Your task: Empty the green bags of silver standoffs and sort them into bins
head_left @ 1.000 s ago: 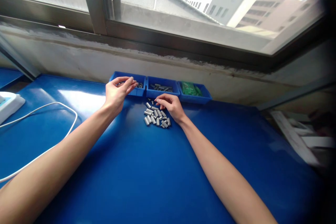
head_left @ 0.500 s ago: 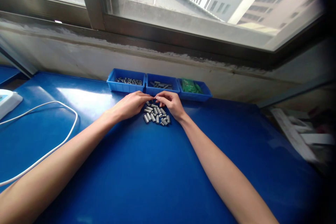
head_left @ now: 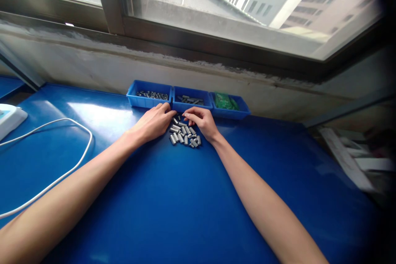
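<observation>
Several short metal pieces [head_left: 185,134] lie in a loose pile on the blue table [head_left: 185,198]. At the pile's upper left is my left hand [head_left: 155,122], palm down, its fingers bent and their tips partly hidden near the left bin. My right hand [head_left: 202,121] is at the pile's upper right, thumb and forefinger pinched together; what they hold is too small to make out. Small dark pieces lie in the gap between the two hands.
Behind my hands stand a blue bin of small screws [head_left: 148,101], a blue bin of metal pieces [head_left: 192,106] and a blue bin of green packets [head_left: 230,111]. A white cable [head_left: 83,152] curves at the left, near a white device [head_left: 10,119].
My left hand has drawn back a little from my right hand, and its fingers have bent down toward the table. My right hand has hardly moved.
</observation>
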